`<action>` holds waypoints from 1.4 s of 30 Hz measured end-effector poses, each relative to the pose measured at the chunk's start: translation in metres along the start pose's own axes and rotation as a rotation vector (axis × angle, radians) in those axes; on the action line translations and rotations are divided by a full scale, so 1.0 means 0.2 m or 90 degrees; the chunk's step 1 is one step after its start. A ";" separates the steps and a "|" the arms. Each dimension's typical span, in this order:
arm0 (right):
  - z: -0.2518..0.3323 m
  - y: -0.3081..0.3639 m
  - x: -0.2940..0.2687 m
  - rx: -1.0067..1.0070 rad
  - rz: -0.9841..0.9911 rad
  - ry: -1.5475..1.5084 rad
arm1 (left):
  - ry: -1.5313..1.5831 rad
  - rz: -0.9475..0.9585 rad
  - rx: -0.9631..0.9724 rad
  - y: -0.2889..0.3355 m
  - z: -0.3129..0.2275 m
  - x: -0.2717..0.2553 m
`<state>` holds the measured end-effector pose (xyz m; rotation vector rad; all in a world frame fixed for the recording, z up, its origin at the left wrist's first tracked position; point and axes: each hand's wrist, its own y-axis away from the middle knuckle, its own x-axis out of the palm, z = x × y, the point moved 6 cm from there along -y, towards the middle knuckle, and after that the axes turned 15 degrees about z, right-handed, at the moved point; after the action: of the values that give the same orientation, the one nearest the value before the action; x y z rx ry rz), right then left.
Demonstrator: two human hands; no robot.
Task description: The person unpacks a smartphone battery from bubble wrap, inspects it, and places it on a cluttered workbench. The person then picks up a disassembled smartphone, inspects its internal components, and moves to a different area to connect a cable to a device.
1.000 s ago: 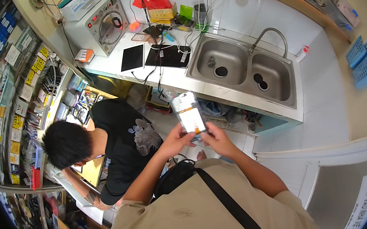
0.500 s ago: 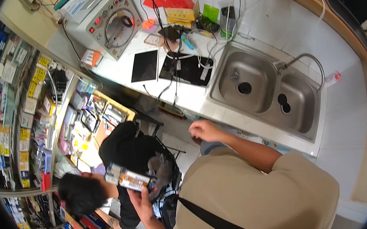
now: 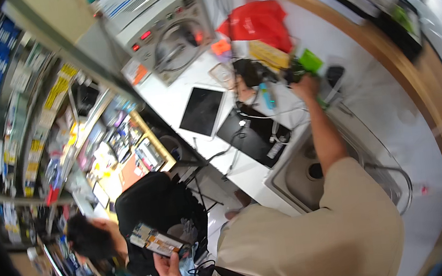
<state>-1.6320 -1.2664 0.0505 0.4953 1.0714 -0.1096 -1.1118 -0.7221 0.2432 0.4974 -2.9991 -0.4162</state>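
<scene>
In my left hand [image 3: 170, 272], low in the view, is an opened phone [image 3: 159, 242] with its board and battery-like inner parts showing. My thumb and fingers grip its lower end. My right arm stretches over the sink to the back of the counter, where my right hand [image 3: 306, 87] is at a small dark object [image 3: 294, 71]. Blur and the object hide its fingertips, so I cannot tell whether they grip it. Close by are a bright green piece [image 3: 310, 61], a yellow box [image 3: 269, 54] and a thin blue item [image 3: 267, 97].
A person in black [image 3: 156, 211] sits near my left hand. A tablet [image 3: 201, 111] and a dark panel [image 3: 248, 135] with cables lie on the counter, beside a steel sink [image 3: 296, 170]. A grey machine [image 3: 166, 40] and red bag [image 3: 262, 21] stand behind. Hanging cables cross the counter.
My right hand has gone from near my body to the back of the counter by the yellow box. The view has shifted. My left hand still holds the opened phone.
</scene>
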 end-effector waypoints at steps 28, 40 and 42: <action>-0.19 0.95 0.74 -0.182 0.176 -0.524 | -0.144 0.077 -0.129 -0.11 -0.14 0.36; -0.43 0.88 0.64 -0.185 0.247 -0.569 | -0.114 0.056 -0.120 -0.10 -0.16 0.39; -0.44 0.86 0.67 -0.194 0.236 -0.538 | -0.100 0.041 -0.137 -0.09 -0.15 0.41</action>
<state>-1.5831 -1.0558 -0.0409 0.3099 0.1525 0.1625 -1.1802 -0.7719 0.2690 0.3633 -3.0550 -0.7957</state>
